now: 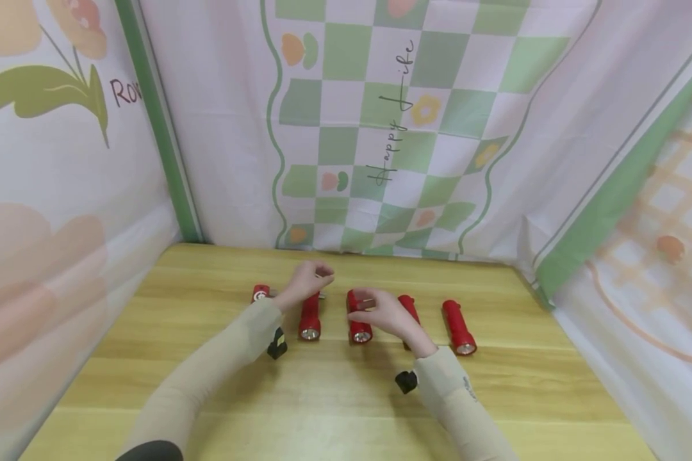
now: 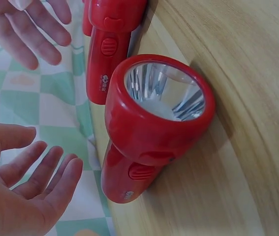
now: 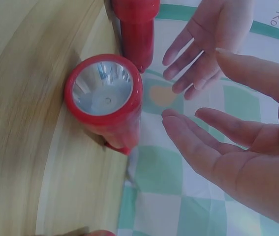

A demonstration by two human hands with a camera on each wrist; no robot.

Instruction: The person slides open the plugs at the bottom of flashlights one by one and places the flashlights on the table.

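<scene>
Several red flashlights lie in a row on the wooden table, lens ends toward me. My left hand [image 1: 307, 282] is above the back end of one flashlight [image 1: 309, 320]; its fingers are loosely bent with nothing between them. Over the middle flashlight [image 1: 359, 330] hovers my right hand [image 1: 386, 310], also loosely bent and holding nothing. Both wrist views show a gap between each hand and the nearby flashlight, such as this left-wrist-view flashlight [image 2: 139, 137] and this right-wrist-view flashlight [image 3: 105, 93]. My right forearm partly hides another flashlight [image 1: 408, 309].
One more flashlight [image 1: 459, 326] lies at the right of the row. At the left, a red object with a white mark [image 1: 260, 293] is partly hidden by my left arm. A checkered curtain [image 1: 375, 128] hangs behind the wooden table [image 1: 334, 397].
</scene>
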